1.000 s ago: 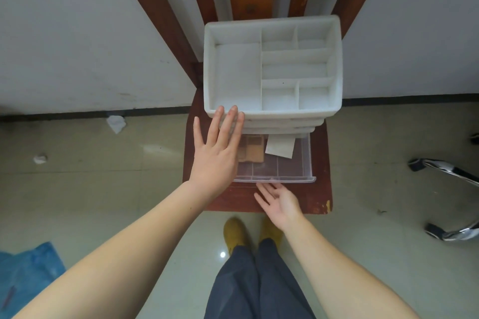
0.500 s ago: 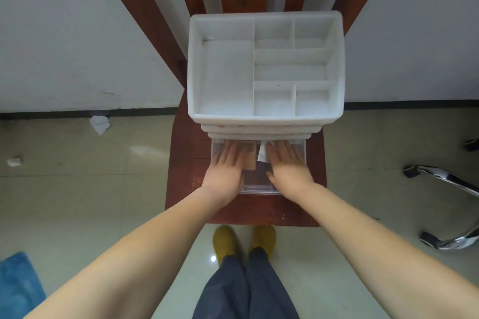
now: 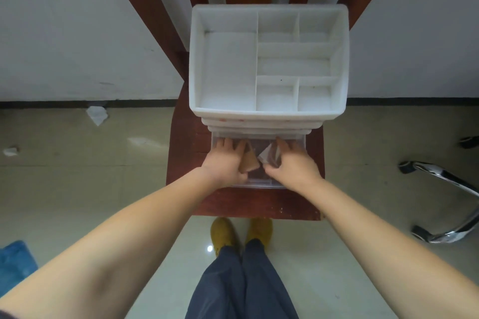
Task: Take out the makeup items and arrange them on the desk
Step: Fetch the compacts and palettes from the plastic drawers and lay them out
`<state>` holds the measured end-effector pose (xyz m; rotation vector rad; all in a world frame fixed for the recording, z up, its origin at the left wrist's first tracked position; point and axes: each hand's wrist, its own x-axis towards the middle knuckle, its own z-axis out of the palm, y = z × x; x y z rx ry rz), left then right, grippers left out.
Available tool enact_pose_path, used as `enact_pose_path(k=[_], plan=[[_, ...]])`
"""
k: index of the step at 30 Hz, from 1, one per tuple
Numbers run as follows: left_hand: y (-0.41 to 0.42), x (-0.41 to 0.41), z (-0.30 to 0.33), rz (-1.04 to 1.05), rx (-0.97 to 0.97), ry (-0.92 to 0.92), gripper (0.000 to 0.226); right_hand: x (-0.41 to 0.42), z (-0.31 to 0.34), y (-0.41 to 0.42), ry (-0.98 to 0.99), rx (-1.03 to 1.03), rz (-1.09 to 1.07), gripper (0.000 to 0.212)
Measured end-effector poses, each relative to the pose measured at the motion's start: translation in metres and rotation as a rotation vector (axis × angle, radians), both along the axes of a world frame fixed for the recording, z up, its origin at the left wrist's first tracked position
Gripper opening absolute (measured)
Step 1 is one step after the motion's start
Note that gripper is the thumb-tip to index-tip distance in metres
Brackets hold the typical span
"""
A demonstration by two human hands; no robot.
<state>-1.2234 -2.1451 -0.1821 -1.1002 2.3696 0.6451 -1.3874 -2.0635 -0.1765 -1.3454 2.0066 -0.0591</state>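
A white makeup organizer (image 3: 268, 111) with an empty divided top tray stands on a dark red wooden desk (image 3: 181, 142). Its clear bottom drawer (image 3: 300, 138) is pulled out toward me. Both hands are inside the drawer. My left hand (image 3: 228, 160) grips a flat tan item (image 3: 250, 162) and tilts it up. My right hand (image 3: 291, 163) grips a brown packet (image 3: 273, 156) with a white paper corner, also tilted up. The rest of the drawer's contents are hidden by my hands.
Dark wooden slats (image 3: 145, 8) rise behind the desk against a white wall. A chrome chair base (image 3: 445, 199) stands on the tiled floor at the right. Crumpled paper (image 3: 97, 115) lies at the left, a blue cloth (image 3: 15, 261) at the lower left. My yellow shoes (image 3: 241, 232) are below the desk edge.
Both hands moved from outside the drawer into it. They lay flat on the items half a second ago; now each grips an item and tilts it upward.
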Motion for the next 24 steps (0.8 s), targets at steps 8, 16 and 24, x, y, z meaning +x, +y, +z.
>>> enact_pose_path(k=[8,16,24], plan=[[0.035,0.034,0.052,0.085,0.767,-0.181,0.083,-0.01,0.059,0.042,-0.611,0.699,0.099,0.072],[0.047,0.053,0.007,0.281,0.753,-0.222,0.11,-0.002,0.019,0.05,-0.413,0.686,0.144,0.098],[0.004,0.031,0.01,0.129,0.553,-0.262,0.094,-0.011,0.021,0.015,-0.327,0.644,0.259,0.089]])
